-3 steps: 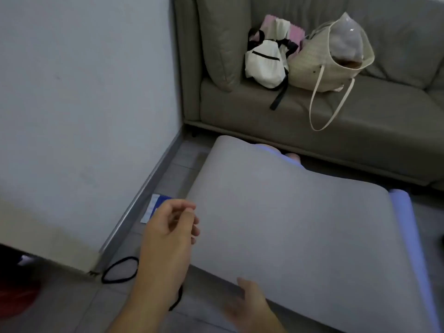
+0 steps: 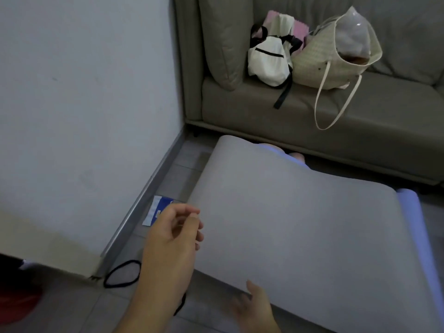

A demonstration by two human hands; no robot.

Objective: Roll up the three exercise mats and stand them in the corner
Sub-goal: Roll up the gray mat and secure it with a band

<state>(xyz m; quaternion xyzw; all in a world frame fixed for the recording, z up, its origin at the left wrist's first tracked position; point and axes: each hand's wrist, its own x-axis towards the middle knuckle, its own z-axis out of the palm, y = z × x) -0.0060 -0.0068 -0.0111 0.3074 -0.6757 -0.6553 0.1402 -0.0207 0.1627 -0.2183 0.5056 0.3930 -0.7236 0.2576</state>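
While spread across the tiled floor point(image 2: 168, 316) before the sofa point(image 2: 264, 121), grey mat point(image 2: 300, 236) overlying a lilac one point(image 2: 413, 212) along its right edge. Left hand point(image 2: 168, 246) poised beside mat's left edge, fingers loosely curled, holding nothing. Right hand point(image 2: 254, 306) at near edge, blurred, possibly gripping it; cannot tell.

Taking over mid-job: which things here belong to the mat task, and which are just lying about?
Job: grey exercise mat; lavender mat beneath it; left hand; right hand at the grey mat's near edge.

Lying about: black elastic loop; blue-and-white card; white backpack and woven tote bag on the sofa.
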